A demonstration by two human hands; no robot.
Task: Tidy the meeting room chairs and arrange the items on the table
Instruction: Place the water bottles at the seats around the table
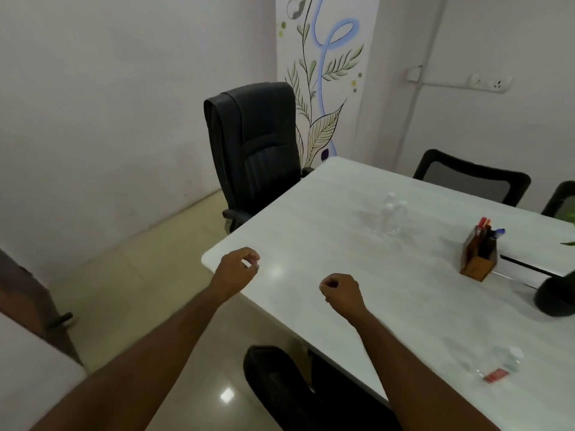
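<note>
A white meeting table (357,275) fills the right half of the view. My left hand (238,267) hovers over its near left corner with fingers loosely curled, holding nothing. Further right, my right hand (340,290) hangs above the tabletop, curled into a fist with nothing in it. A black high-backed chair (252,144) stands at the table's far end. Clear water bottles (392,216) stand mid-table. A wooden pen holder (479,256) with pens sits to the right. Another clear bottle with a red label (501,365) lies near the front right edge.
A black chair (280,387) is pushed under the near side below my arms. Two mesh-backed chairs (473,175) stand along the far side. A dark round object (557,297) sits at the right edge. Tiled floor (140,275) lies open to the left.
</note>
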